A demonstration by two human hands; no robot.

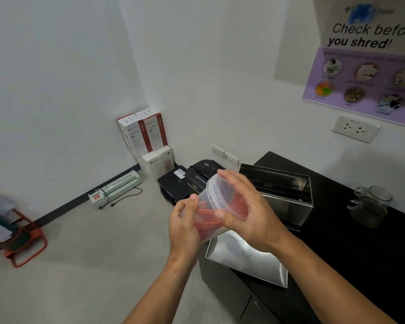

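I hold a clear plastic tub [211, 204] in mid-air, tilted with its lidded end up and away from me. Thin red strips show through its wall. My left hand [185, 226] grips the tub's lower end, fingers curled round it. My right hand [246, 211] wraps over the lid end from the right, thumb on the near side. The tub hangs above a shiny steel tray [248, 260] lying on the front corner of a black counter [351, 253].
An open steel box [288, 202] stands on the counter behind the tray, and a glass jar [369, 206] is at the right. On the floor are a black shredder [201, 176], a black printer [173, 185], stacked white boxes [147, 139], a laminator [117, 188] and an orange chair [24, 242].
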